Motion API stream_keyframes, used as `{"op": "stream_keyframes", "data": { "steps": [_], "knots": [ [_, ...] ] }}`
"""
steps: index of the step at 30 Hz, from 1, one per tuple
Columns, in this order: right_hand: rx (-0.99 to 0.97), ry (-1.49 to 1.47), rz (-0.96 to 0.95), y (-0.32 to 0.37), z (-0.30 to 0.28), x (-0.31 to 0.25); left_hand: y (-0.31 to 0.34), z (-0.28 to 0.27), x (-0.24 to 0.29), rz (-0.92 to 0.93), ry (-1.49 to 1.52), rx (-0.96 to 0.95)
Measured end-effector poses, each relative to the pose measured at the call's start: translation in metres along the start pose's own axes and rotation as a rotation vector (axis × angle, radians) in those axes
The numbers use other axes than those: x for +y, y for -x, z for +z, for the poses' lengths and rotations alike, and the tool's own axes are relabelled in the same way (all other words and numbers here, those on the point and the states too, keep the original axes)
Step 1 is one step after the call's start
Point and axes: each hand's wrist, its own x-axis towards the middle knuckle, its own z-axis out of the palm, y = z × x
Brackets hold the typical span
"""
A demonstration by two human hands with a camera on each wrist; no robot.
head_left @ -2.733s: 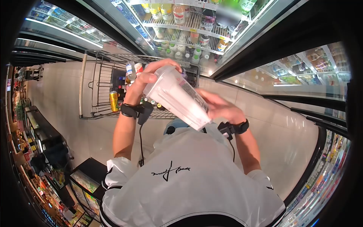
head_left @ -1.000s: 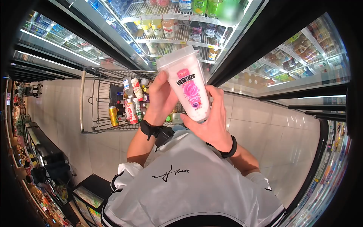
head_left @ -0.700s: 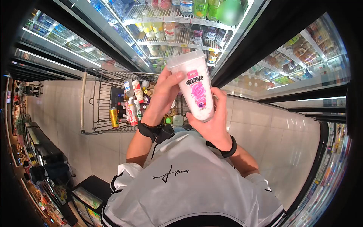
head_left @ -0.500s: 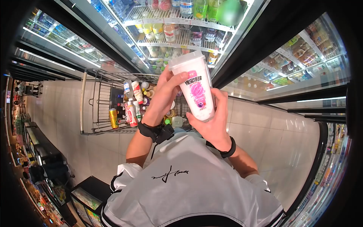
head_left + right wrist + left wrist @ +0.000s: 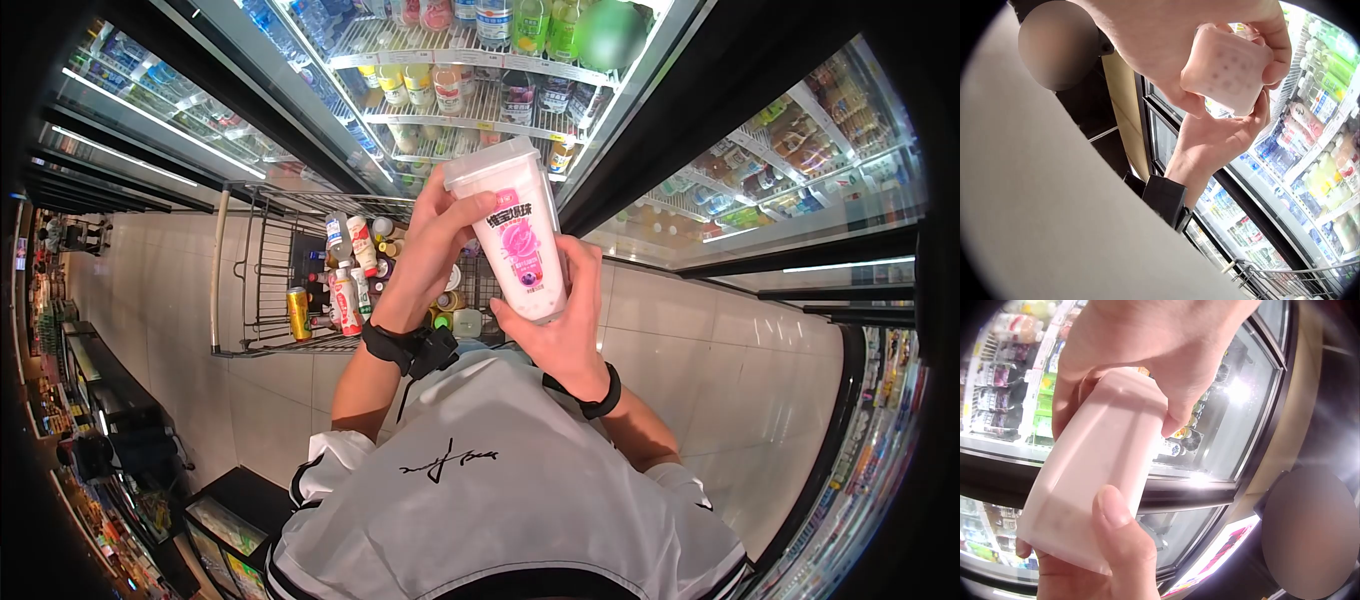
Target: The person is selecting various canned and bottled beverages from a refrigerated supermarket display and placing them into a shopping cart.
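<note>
Both hands hold a tall pink-and-white drink cup [image 5: 518, 235] in front of the chest, its printed front facing up and its frosted lid [image 5: 490, 162] pointing away. My left hand [image 5: 435, 250] grips the upper part, thumb across the front just above the print. Around the narrow base curls my right hand [image 5: 565, 335], thumb on one side and fingers on the other. The left wrist view shows the plain back of the cup [image 5: 1097, 450]. Dark spots show through the base of the cup [image 5: 1229, 69] in the right wrist view.
A wire shopping cart [image 5: 262, 265] with bottles and a yellow can [image 5: 300, 313] stands to the left, beyond the left forearm. Ahead, fridge shelves [image 5: 470, 52] carry several rows of bottles. A black-framed fridge door [image 5: 690, 110] stands at the right, above the tiled floor [image 5: 690, 350].
The cup has turned from a side with small print to its labelled front. My right hand, blurred before, now grips the base. Over the last half second the hands barely move.
</note>
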Motion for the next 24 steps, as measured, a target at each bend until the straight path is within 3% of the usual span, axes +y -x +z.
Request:
{"op": "stream_keyframes", "data": {
  "steps": [8, 10, 13, 24],
  "knots": [
    [0.003, -0.096, 0.019, 0.001, 0.0, 0.006, 0.001, 0.003, 0.002, 0.049, -0.033, 0.033],
    [-0.048, -0.405, 0.195, 0.004, 0.0, 0.007, 0.002, 0.005, 0.005, 0.055, -0.027, 0.06],
    [-0.053, -0.54, 0.245, -0.002, -0.004, -0.003, 0.002, 0.005, 0.01, 0.062, 0.002, 0.046],
    [-0.153, -0.587, 0.272, -0.002, -0.004, 0.002, 0.0, 0.006, 0.008, 0.055, -0.047, 0.038]
  ]
}}
